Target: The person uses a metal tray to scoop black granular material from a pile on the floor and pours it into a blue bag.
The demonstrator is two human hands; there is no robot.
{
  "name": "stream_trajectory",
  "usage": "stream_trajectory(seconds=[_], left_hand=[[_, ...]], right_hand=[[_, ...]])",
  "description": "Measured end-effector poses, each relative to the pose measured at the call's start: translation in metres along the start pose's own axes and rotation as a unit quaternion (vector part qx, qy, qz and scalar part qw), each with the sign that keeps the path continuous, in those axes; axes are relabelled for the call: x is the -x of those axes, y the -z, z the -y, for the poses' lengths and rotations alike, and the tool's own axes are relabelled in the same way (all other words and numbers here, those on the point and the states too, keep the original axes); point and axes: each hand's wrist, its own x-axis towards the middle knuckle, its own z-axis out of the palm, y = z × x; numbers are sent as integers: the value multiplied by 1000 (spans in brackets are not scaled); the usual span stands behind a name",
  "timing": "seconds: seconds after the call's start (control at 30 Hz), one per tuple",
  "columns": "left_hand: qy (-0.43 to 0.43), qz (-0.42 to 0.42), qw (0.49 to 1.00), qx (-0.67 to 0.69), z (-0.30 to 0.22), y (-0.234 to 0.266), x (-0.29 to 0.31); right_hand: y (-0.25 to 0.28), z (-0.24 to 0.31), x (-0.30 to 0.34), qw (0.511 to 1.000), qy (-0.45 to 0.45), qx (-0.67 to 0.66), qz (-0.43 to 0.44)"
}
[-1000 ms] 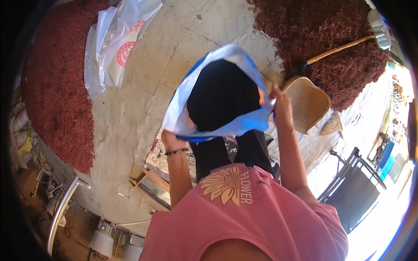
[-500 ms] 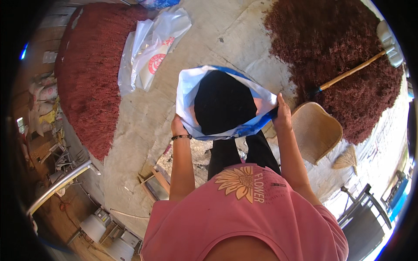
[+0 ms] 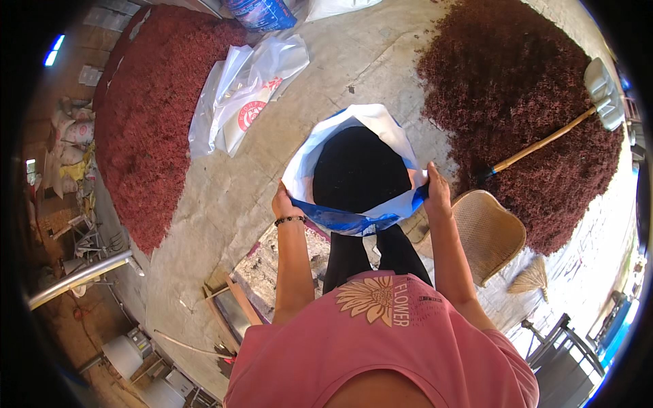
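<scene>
A white and blue woven sack (image 3: 381, 124) is held in front of my legs with its mouth spread wide. Inside it lies something black (image 3: 360, 168); whether it is loose fill or a dark lining I cannot tell. On the sack's left edge my left hand (image 3: 283, 203), with a beaded bracelet at the wrist, is closed on the rim. Its right edge is gripped by my right hand (image 3: 437, 190), thumb uppermost. The fingertips of both hands are partly hidden by the sack.
Reddish heaps lie at the left (image 3: 146, 129) and right (image 3: 503, 88). A clear plastic bag (image 3: 228, 98) borders the left heap. A shovel (image 3: 544, 143) rests on the right one, near a woven scoop (image 3: 486, 234) and a broom head (image 3: 530, 279). A blue sack (image 3: 262, 12) stands far off.
The sack's mouth has become rounder and wider, and its front rim sits slightly lower. Both hands keep their hold. The view has shifted, showing more of the far sacks.
</scene>
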Motion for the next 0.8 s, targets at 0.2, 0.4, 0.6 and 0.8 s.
stream_trajectory(seconds=[0.2,0.4,0.6,0.8], left_hand=[[17,0,1000,20,-4,2,-16],[-9,34,999,-25,-4,53,-26],[-128,122,979,-103,-17,31,5],[-531,130,738,-396,-136,-29,91]], right_hand=[[-1,1,-6,993,6,-114,4],[15,-26,-14,987,60,-103,107],[17,-2,19,984,135,50,105],[21,8,51,956,174,179,154]])
